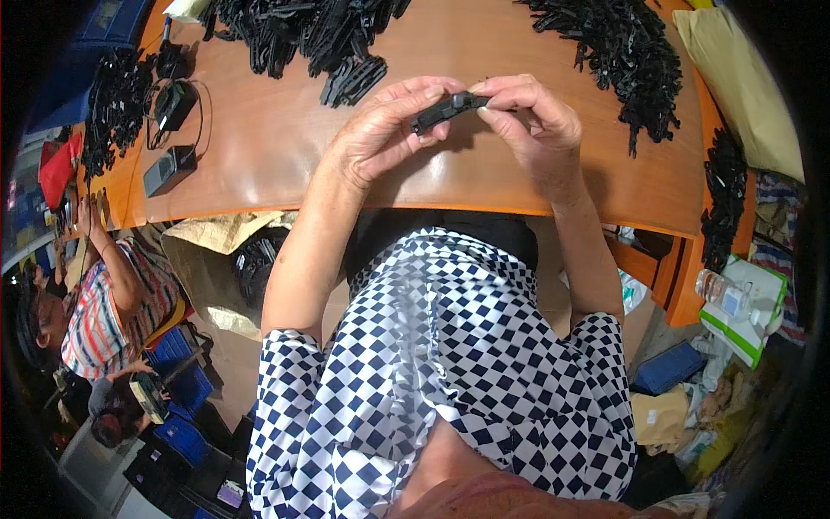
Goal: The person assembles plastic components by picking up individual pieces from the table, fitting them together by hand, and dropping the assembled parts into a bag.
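I hold one small black part (441, 112) between my two hands, above the brown table (277, 160), near the middle of its front half. The thumb and fingers of my left hand (391, 117) are closed around its left portion, and this end points a little down. The thumb and forefinger of my right hand (534, 117) are pinched together on its right end; whether they press hard, I cannot tell. Beyond my left hand lies a big heap of black pieces (303, 35), and beyond my right hand is another dark pile (627, 65). More black strips (117, 108) are gathered at the far left, near a black adapter (175, 104) with its cable and a grey box (170, 170). At the right edge there is a long dark bunch (724, 195), beside a beige bag (743, 86). Lower on this side I see a clear bottle (719, 288) against a white and green package (759, 303). On my left, a person in a striped shirt (112, 303) is near the table.
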A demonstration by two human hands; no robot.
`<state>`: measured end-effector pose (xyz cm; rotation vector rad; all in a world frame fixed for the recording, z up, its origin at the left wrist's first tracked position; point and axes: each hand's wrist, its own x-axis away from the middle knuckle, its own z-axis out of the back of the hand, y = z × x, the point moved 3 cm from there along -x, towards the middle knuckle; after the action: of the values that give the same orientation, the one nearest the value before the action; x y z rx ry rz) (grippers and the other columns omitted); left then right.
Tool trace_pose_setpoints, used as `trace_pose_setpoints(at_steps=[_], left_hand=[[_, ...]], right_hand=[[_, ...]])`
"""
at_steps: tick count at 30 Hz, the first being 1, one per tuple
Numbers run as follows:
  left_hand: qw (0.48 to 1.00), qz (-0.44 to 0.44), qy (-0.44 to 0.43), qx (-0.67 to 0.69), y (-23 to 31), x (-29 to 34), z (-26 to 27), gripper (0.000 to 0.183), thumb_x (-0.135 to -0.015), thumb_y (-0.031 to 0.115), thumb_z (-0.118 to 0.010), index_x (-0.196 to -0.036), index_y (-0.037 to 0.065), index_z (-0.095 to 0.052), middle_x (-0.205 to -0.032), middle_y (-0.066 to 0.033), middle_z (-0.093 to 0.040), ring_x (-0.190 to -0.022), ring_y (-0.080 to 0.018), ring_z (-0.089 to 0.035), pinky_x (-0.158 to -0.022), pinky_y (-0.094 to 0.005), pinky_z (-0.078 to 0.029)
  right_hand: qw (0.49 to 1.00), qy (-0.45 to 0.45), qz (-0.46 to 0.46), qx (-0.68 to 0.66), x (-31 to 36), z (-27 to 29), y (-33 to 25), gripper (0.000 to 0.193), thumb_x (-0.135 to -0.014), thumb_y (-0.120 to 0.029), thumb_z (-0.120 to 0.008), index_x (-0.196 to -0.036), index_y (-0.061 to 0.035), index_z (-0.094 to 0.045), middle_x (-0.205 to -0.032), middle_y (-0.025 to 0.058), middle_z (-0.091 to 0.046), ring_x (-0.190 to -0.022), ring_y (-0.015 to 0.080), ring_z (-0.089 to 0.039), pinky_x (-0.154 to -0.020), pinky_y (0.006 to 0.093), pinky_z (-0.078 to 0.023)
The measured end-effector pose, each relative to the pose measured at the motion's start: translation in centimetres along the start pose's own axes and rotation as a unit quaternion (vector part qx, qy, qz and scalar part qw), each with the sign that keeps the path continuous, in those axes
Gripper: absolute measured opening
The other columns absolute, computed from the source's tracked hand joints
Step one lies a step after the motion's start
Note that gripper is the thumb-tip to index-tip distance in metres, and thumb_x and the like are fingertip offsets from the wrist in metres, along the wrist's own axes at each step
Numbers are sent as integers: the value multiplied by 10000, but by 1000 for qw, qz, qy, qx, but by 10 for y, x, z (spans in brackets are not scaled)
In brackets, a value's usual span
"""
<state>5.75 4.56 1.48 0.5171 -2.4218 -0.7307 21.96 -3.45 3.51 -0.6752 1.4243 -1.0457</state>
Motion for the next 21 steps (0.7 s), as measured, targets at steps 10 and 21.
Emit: trace_pose_setpoints(at_steps=[10,21], left_hand=[[997,15,-55,48,-9,10,5,196,-933,210,-583,-951,15,-596,-862,-57,-618,-765,-121,-611,-657,-231,-546],[953,-261,131,-81,-44,17,-25,316,-919,234,-617,-1156,33,-562,-1015,-31,-612,-938,-103,-547,-821,-240,-459]], right_hand=[[964,-65,152,207,14,-25,-24,217,-680,67,-703,-858,-16,-611,-949,87,-661,-882,255,-632,-741,328,-529],[944,67,134,294,23,-35,-15,213,-685,75,-690,-867,-16,-628,-927,98,-649,-884,263,-624,-740,324,-536]])
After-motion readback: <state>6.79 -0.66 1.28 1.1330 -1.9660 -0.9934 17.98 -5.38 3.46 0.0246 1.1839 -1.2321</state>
